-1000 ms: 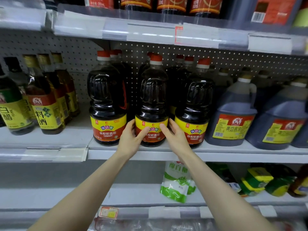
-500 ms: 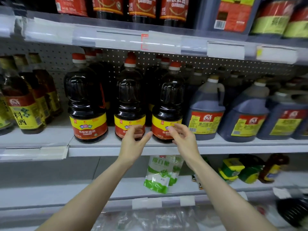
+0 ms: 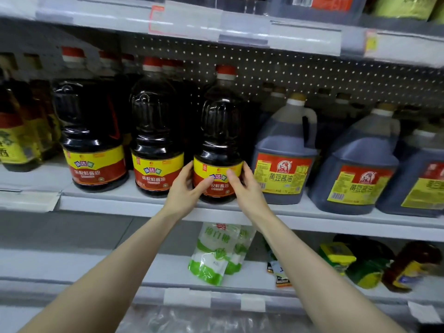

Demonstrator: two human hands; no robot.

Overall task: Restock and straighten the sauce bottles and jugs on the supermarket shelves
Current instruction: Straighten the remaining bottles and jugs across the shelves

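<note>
Three dark soy sauce bottles with red caps and yellow-red labels stand in a front row on the middle shelf (image 3: 125,204). My left hand (image 3: 186,189) and my right hand (image 3: 245,188) grip the base of the rightmost one (image 3: 219,131) from either side, thumbs on its label. The middle bottle (image 3: 156,131) and the left bottle (image 3: 92,131) stand free beside it. More red-capped bottles stand behind them, mostly hidden.
Large grey-blue soy sauce jugs (image 3: 284,150) (image 3: 360,164) stand right of the held bottle. Amber cooking wine bottles (image 3: 16,131) stand at the far left. The lower shelf holds white-green sugar bags (image 3: 213,255) and tipped bottles (image 3: 408,265). The shelf above (image 3: 240,27) carries price strips.
Both hands left the middle bottle and moved right to take hold of the rightmost red-capped bottle. My view shifted right and closer to the shelf.
</note>
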